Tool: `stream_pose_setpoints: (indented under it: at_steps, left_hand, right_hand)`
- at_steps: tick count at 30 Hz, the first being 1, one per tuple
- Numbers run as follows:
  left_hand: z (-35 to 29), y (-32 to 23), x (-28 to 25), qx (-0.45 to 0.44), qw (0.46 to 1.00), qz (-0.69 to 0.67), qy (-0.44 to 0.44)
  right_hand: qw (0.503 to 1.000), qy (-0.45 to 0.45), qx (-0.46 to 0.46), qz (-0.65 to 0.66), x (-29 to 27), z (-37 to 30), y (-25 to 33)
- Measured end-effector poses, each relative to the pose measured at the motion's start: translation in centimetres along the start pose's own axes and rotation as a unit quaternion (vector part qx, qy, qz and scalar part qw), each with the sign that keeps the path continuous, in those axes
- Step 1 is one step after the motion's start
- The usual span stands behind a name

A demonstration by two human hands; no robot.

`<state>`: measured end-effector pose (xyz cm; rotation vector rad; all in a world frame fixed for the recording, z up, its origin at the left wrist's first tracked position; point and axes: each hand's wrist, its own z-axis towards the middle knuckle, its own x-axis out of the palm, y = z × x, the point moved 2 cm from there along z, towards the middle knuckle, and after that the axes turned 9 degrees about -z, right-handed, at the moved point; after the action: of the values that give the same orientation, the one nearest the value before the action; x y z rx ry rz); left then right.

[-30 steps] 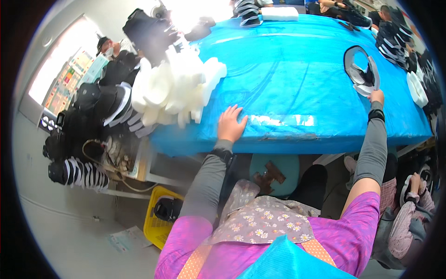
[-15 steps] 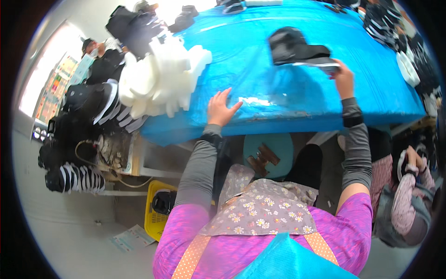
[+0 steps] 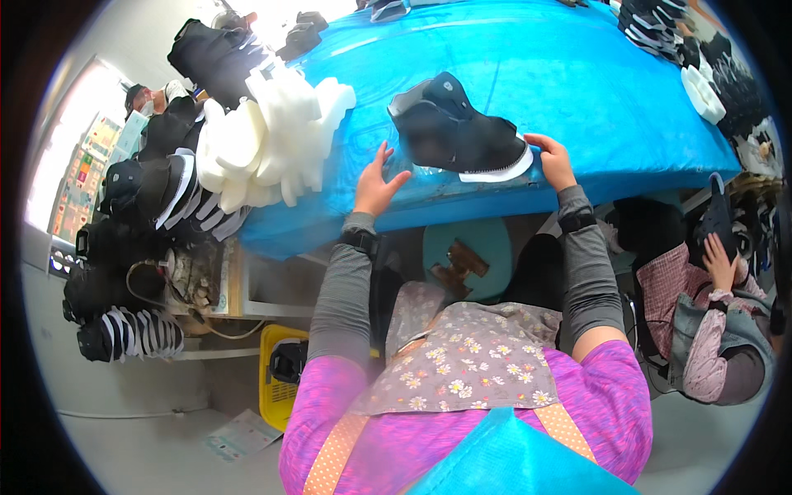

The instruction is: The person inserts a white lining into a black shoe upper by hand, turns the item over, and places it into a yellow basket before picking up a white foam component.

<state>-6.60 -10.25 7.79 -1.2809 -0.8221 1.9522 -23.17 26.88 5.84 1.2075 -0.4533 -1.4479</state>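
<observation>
A black high-cut shoe upper with a white band along the bottom of its toe is at the blue-covered table's near side, toe to the right. At its toe end is my right hand, fingers stretched out; the fingertips are at the toe's edge, and whether they touch it I cannot tell. My left hand hovers at the near table edge, left of the upper's heel end. Its fingers and thumb are spread, with nothing in them.
White foot-shaped forms are heaped at the table's left. Stacked black uppers stand beyond them. A yellow basket sits on the floor at left. At right, a co-worker's hand is by a dark piece.
The upper has come nearer and to the left, and its toe has swung round to face right. My right hand has moved left and down, loosening its grip; my left has shifted slightly.
</observation>
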Motion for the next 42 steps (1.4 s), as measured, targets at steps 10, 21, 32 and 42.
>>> stream_pose_setpoints:
  at_steps: [10, 21, 32, 42]
  left_hand:
    - [4.1, -3.2, 0.6, -0.094, 0.953, -0.284, -0.054]
    - [-1.4, -7.4, -1.4, -0.092, 0.974, -0.145, -0.151]
    - [-1.7, -11.5, -22.3, 0.057, 0.728, 0.612, -0.305]
    - [-1.3, -9.0, -26.3, 0.011, 0.788, 0.573, -0.225]
  right_hand:
    - [0.986, 0.040, -0.064, -0.146, 1.0, -1.5, 2.9]
    - [0.985, 0.019, -0.090, -0.149, 0.7, -0.9, 1.5]
    - [0.981, 0.029, -0.076, -0.174, 0.8, -1.3, 2.3]
    - [0.978, 0.017, -0.079, -0.191, 1.0, -1.4, 2.2]
